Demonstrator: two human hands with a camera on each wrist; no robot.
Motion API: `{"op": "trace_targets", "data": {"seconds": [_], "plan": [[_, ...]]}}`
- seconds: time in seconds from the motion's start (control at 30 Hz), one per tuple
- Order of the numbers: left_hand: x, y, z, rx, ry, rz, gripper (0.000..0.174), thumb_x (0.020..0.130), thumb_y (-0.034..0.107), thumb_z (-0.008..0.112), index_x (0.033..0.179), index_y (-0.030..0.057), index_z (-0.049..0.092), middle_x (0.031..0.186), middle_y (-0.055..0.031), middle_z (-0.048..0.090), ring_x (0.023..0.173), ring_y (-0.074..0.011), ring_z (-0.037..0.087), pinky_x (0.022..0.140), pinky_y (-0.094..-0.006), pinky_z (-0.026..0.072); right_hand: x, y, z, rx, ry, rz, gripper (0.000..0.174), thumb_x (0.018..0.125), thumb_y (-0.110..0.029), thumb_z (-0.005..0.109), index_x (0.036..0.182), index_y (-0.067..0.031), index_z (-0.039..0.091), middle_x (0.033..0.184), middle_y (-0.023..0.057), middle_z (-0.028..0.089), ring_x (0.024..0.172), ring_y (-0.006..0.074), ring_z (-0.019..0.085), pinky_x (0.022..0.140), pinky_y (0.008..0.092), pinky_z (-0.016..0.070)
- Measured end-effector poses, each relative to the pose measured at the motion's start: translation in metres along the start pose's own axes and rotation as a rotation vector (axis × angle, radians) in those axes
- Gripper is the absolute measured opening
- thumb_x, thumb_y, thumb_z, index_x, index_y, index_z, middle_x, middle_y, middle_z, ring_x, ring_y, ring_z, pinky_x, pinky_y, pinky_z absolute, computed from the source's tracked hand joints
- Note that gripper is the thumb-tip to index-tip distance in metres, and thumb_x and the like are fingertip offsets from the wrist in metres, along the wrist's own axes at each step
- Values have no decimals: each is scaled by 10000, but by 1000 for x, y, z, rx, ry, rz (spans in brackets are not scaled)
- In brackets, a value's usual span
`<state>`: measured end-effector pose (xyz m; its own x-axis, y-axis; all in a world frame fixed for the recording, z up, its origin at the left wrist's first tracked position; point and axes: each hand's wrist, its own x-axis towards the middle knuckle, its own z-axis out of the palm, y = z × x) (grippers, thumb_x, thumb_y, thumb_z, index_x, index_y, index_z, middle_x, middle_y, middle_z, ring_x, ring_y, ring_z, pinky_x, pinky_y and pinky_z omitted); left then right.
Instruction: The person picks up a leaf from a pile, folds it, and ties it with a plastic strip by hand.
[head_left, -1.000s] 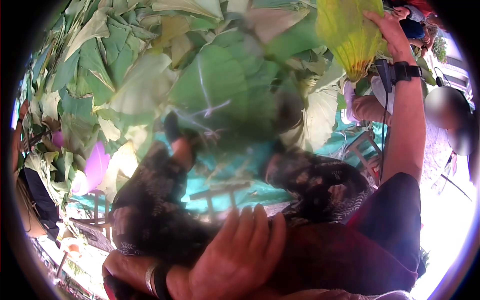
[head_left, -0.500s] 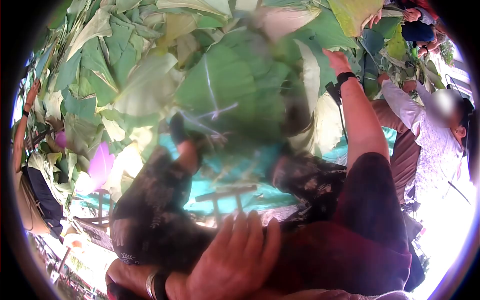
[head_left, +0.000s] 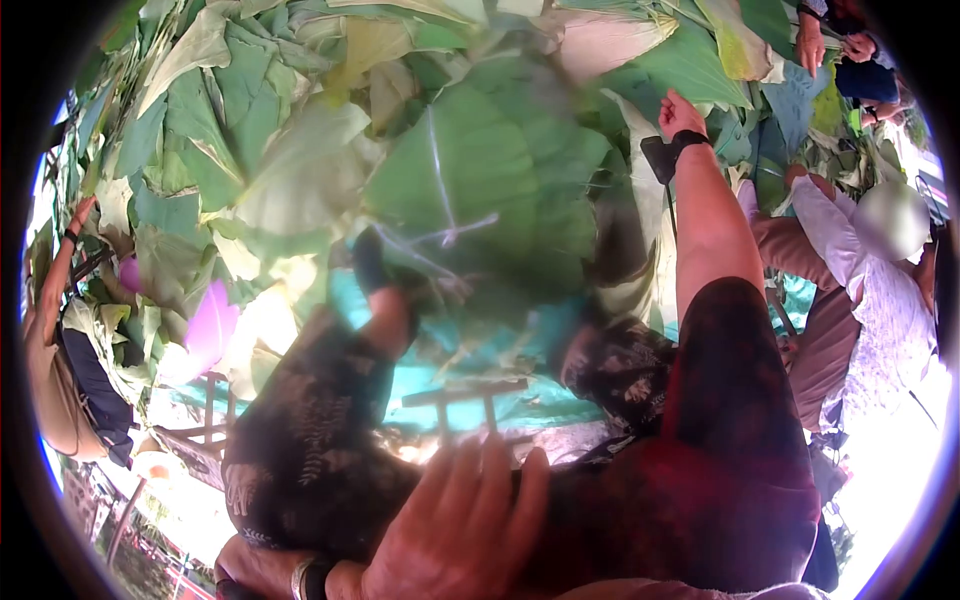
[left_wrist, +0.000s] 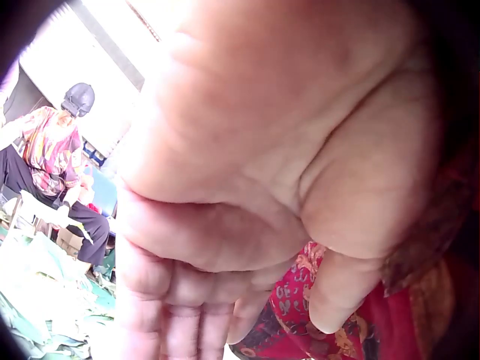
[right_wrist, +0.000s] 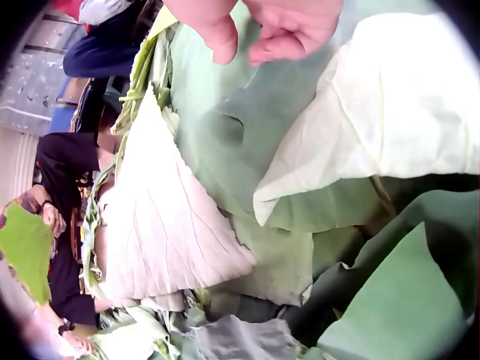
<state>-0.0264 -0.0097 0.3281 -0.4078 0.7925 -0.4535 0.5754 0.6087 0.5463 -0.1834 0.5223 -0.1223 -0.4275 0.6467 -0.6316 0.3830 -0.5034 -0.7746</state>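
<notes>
Loosely, our right hand (right_wrist: 274,22) curls above a broad green leaf (right_wrist: 202,135), thumb apart from the fingers and nothing visible in its grip. Beside that leaf lies a folded pale leaf (right_wrist: 390,105). Our left hand (head_left: 455,520) is released, fingers extended, before our dark patterned trousers (head_left: 310,430). We judge that the overlapping leaves could tear or slide if we tugged one while others weighed on it. We can't clearly make out any container or contents.

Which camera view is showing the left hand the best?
The left wrist view: the palm of the left hand fills much of it. The head view shows its back, farther off; the right wrist view does not show it.
</notes>
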Motion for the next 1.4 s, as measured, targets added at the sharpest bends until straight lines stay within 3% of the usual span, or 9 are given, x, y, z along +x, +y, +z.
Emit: {"op": "trace_targets", "data": {"seconds": [0.13,0.5,0.8,0.97,1.07,1.13,1.17,1.23,1.4], "plan": [[-2,1,1,28,-44,29,559,874,166,511,1400,-7,431,1312,-267,544,1222,-381,546,1076,-475,411,81,15,-41,-618,-250,-694,199,837,-174,779,913,-97,611,777,33,587,681,143,568,612,253,468],[-21,21,2,-33,-95,39,618,872,255,536,1420,0,410,1390,-254,479,1329,-369,444,1131,-476,343,-131,-133,-1,-371,-332,-349,200,865,-152,726,973,-15,628,894,75,665,794,180,665,724,284,529],[-29,30,10,-25,59,113,563,878,179,512,1396,-25,428,1294,-264,543,1250,-390,513,1090,-502,387,-184,-253,0,-218,-489,-529,176,865,-97,717,968,-43,584,1021,101,649,997,232,644,978,357,495],[-30,28,15,22,169,184,522,874,136,500,1368,-26,466,1237,-266,576,1177,-395,571,1043,-496,440,-179,-340,6,-224,-477,-872,242,919,-142,621,1104,14,605,1097,109,649,1044,241,626,1018,366,459],[-30,26,15,37,216,197,510,876,127,489,1362,-25,477,1225,-261,583,1159,-394,581,1031,-495,453,-263,-304,31,-418,-370,-1129,293,955,-153,509,1178,17,595,1129,107,654,1041,221,625,958,341,481],[-32,25,16,26,239,196,511,877,125,483,1367,-20,475,1232,-254,581,1168,-393,573,1037,-499,446,-189,-286,15,-225,-339,-863,285,949,-266,613,998,14,603,1032,115,657,1014,220,640,1027,352,467],[-33,25,16,11,220,180,512,876,126,483,1368,-17,474,1236,-250,579,1173,-391,569,1039,-501,443,-121,-260,-3,-694,-221,-952,325,920,-287,657,1043,13,633,997,84,663,942,193,642,937,325,494],[-32,27,19,-12,197,140,514,875,128,483,1371,-10,472,1245,-242,577,1183,-387,562,1044,-505,437,-89,-167,-8,-824,-155,-649,340,902,-260,682,1092,16,622,1003,95,659,938,208,647,896,331,523],[-29,24,26,56,105,95,523,871,141,492,1374,1,466,1254,-237,573,1196,-382,554,1045,-509,434,-17,30,-12,-709,-477,-540,426,896,-193,698,1215,42,540,1157,188,580,1047,307,612,888,403,567]]}}
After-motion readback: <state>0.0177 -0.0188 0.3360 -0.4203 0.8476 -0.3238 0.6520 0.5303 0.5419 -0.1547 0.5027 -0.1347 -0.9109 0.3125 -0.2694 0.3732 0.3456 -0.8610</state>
